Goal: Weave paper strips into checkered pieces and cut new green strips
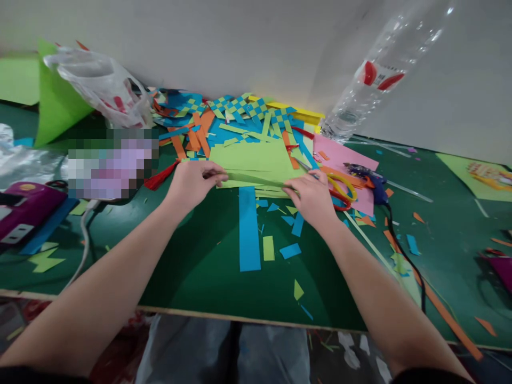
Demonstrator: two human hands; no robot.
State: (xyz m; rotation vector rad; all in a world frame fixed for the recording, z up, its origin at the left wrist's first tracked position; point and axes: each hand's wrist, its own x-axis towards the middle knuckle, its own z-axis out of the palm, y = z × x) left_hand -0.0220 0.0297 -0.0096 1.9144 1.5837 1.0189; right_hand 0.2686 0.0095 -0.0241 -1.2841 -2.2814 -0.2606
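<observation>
Between my two hands a narrow green paper strip point(256, 180) is stretched sideways, over a stack of light green paper point(250, 156). My left hand point(196, 178) pinches the strip's left end, and my right hand point(314, 194) pinches its right end. Scissors point(342, 186) with yellow and red handles lie just beyond my right hand, partly hidden by it. A blue paper strip point(249, 229) points toward me from under the stack. Left of my left hand lies a red tassel point(162, 175).
Woven blue-green paper pieces point(256, 109) and loose strips pile up by the wall. A clear plastic bottle point(372, 80) leans at right, near a glue gun point(374, 181) with a black cord. At left are a blurred-out phone point(114, 165), a plastic bag point(106, 88) and a purple device point(30, 210).
</observation>
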